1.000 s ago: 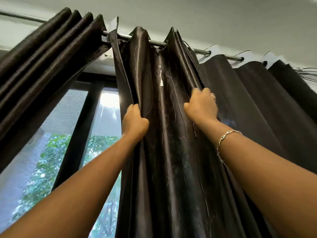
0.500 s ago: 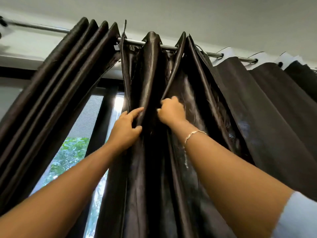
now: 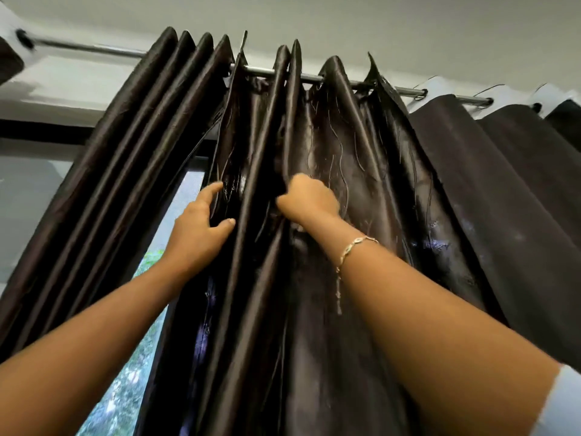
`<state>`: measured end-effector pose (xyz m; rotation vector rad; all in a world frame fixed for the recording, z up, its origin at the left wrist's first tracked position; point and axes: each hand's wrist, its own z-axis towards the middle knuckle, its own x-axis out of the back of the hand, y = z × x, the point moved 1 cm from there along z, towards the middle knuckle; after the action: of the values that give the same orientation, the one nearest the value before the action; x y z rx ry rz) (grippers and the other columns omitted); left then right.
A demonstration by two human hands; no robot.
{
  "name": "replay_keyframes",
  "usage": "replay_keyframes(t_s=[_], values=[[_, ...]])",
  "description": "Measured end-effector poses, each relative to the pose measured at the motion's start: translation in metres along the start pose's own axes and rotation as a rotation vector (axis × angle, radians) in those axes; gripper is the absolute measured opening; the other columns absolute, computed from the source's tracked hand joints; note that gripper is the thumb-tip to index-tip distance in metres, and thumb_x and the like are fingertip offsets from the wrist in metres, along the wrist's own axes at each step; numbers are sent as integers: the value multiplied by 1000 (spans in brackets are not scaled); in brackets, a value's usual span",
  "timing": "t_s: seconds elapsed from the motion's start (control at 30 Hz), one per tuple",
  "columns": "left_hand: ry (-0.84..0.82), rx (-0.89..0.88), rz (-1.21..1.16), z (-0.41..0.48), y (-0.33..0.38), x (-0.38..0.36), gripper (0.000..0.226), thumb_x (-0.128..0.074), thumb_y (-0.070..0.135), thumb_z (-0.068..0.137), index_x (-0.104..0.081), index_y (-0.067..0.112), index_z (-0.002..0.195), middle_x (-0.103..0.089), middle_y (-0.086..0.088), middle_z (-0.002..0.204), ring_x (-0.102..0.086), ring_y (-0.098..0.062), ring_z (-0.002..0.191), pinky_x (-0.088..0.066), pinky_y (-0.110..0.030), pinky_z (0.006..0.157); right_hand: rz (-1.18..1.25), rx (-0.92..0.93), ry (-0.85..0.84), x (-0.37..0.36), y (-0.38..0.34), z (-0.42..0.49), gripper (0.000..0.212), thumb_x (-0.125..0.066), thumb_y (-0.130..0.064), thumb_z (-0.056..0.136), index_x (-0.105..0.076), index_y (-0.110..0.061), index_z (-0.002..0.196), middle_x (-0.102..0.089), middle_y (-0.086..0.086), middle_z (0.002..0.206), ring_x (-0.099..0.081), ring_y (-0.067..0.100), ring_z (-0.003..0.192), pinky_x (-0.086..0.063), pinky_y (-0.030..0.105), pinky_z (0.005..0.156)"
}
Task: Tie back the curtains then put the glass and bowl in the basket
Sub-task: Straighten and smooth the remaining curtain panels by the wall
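Satin, dark brown and glossy, fills most of the view: the curtain (image 3: 345, 158) hangs in deep folds from a metal rod (image 3: 261, 70) that crosses the top from 10 o'clock to 2 o'clock. Loose threads trail down its face. Toward 3 o'clock the same curtain spreads flatter and looks matt.

At 10 o'clock the left curtain (image 3: 125, 152) is bunched in four tight pleats that slant down toward 8 o'clock. Its top is just beside the curtain's leading edge on the rod.

Both arms reach up from the lower corners to the middle of the frame. The left hand (image 3: 201, 228) holds the curtain's leading edge, the fingers curved up along one side of the fold and the thumb pressed on the near side. How far the fingers wrap behind the cloth cannot be told. At 3 o'clock of it, one fold away, the right hand (image 3: 309, 199) is clenched in a fist round a fold, the knuckles turned toward the camera. A thin chain bracelet (image 3: 355, 243) sits on that wrist, its loose end dangling toward 6 o'clock.

Between the two curtains, at 7 o'clock, a strip of window (image 3: 125, 388) shows blurred green leaves. A pale ceiling (image 3: 345, 20) lies at 12 o'clock, and a light sleeve (image 3: 562, 404) shows at 4 o'clock on the right arm
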<state>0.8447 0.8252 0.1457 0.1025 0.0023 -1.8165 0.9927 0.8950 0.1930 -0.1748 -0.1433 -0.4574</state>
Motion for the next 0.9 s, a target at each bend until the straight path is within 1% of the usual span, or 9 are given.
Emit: replay_keyframes(t_s=[0.07,0.2,0.37,0.47,0.57,0.63,0.73,0.83,0.9], values=[[37,-13,67,1,2,-3,55,-61,21,85,-41,19,137,-50,-14,133,-48,-28,122,-35,-34,100,-68,-62,84,14,25,-5,33,-52,-29,89,-50,-10,116,-56,14,123,-52,35,115,-41,34,82],[117,14,155,3,14,-6,45,-58,25,88,-48,18,131,-50,-18,127,-48,-31,118,-37,-35,94,63,-87,180,32,51,-1,53,-50,-55,86,-51,-10,114,-60,13,116,-53,35,111,-43,38,84],[68,55,265,14,18,-2,42,-62,20,84,-54,19,126,-47,-17,129,-47,-32,118,-38,-36,95,75,-58,209,42,61,4,43,-51,-51,88,-53,-12,108,-62,8,107,-56,29,101,-40,32,72],[16,128,339,21,14,0,36,-58,18,87,-56,5,120,-49,-22,127,-49,-36,115,-39,-38,92,83,-32,205,44,64,3,40,-50,-48,89,-53,-13,108,-62,8,109,-56,28,102,-38,31,73],[26,140,254,21,20,-3,39,-48,35,93,-58,2,77,-58,-19,88,-55,-37,92,-36,-36,67,144,-15,178,41,60,1,41,-47,-48,92,-55,-11,107,-61,10,110,-54,30,107,-37,31,75],[19,173,158,16,34,-9,55,-44,52,90,-37,12,54,-44,-7,60,-48,-32,69,-27,-34,53,176,-2,159,38,56,1,42,-45,-48,93,-55,-10,105,-61,9,103,-54,30,108,-38,32,78],[-31,195,174,15,55,-23,55,-51,60,83,-45,8,63,-53,-8,72,-52,-29,76,-33,-32,60,190,11,131,35,54,1,40,-43,-50,92,-54,-12,98,-56,2,88,-56,28,103,-42,35,83],[-6,193,245,17,72,-38,26,-49,23,88,-57,-2,93,-61,-21,102,-56,-38,99,-36,-32,70,298,2,74,33,55,2,40,-44,-51,92,-53,-12,96,-51,-3,74,-58,28,98,-49,45,89],[4,180,243,17,87,-47,25,-44,12,87,-58,-3,101,-60,-24,111,-54,-41,105,-38,-34,74,360,-19,57,33,56,2,40,-43,-51,92,-52,-12,95,-50,-3,73,-57,27,95,-49,48,89]])
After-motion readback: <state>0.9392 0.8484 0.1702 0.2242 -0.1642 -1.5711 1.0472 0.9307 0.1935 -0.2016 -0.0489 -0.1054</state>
